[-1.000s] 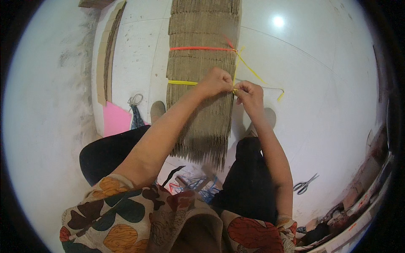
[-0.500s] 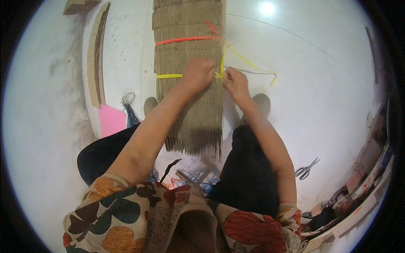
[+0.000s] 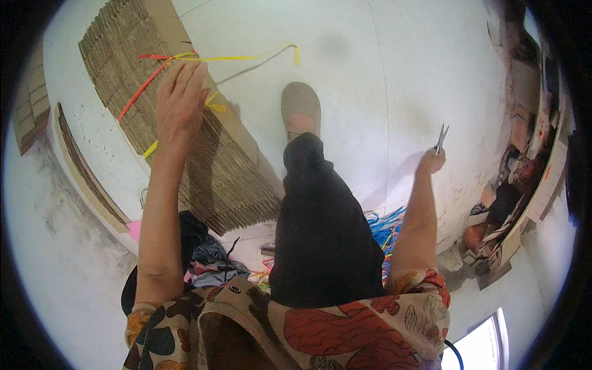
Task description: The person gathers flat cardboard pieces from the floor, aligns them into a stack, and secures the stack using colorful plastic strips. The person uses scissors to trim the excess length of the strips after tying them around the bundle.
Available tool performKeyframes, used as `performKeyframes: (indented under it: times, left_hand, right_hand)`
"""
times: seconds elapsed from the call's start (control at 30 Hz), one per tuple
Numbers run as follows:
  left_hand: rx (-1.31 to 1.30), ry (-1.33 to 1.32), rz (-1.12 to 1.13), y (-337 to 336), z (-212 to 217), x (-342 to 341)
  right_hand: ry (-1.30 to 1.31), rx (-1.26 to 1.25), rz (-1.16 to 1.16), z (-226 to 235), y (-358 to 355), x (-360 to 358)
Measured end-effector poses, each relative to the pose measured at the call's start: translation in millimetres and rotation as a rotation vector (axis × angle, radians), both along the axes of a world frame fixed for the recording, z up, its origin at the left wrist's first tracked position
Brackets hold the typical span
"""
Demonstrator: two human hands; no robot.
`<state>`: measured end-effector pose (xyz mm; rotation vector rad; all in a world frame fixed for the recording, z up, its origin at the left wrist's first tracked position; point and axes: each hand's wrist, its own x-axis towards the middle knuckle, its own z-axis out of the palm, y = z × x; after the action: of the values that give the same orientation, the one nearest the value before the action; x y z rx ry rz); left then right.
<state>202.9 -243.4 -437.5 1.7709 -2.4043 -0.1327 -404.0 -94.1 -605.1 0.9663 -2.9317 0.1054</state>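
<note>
A long stack of brown corrugated cardboard sheets (image 3: 234, 179) lies slantwise on the floor at the left. A red strap (image 3: 140, 94) and a yellow strap (image 3: 240, 58) cross it. My left hand (image 3: 182, 111) rests back-up on the stack, its fingers stretched toward the strap crossing; the palm is hidden. Beside its thumb is a small yellow knot or loop (image 3: 214, 103). Far to the right, my right hand (image 3: 433, 161) grips scissors (image 3: 441, 139), whose blades point away from me and stand slightly apart.
Blue and coloured straps (image 3: 387, 229) lie in a heap by my right thigh. Dark cloth (image 3: 213, 256) is at the lower left. Flat cardboard strips (image 3: 86, 166) lean along the left wall. Mixed clutter (image 3: 502, 197) lines the right side. My shoe (image 3: 301, 110) stands beside the stack.
My right hand has left the yellow strap, swung right, and picked up the scissors from the floor. My left hand stays at the stack, with its fingers straighter. The view has turned right.
</note>
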Motion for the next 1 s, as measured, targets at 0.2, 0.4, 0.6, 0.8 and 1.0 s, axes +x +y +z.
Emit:
performKeyframes:
  times: [0.2, 0.4, 0.6, 0.8, 1.0]
  left_hand:
    - [0.163, -0.409, -0.135, -33, -39, 17]
    - [0.237, -0.329, -0.207, -60, -26, 14]
    - [0.401, 0.361, 0.254, -87, -27, 26]
    - [0.645, 1.091, 0.458, -102, -5, 22]
    - [0.85, 1.151, 0.443, -89, -9, -6]
  right_hand:
    - [-0.72, 0.075, -0.39, -6, -2, -54]
    - [-0.138, 0.134, 0.073, -25, -1, 17]
    - [-0.185, 0.072, 0.241, -6, -30, 81]
    - [-1.418, -0.409, 0.292, 82, -120, 200]
    - [-2.365, -0.305, 0.214, 126, -175, 340]
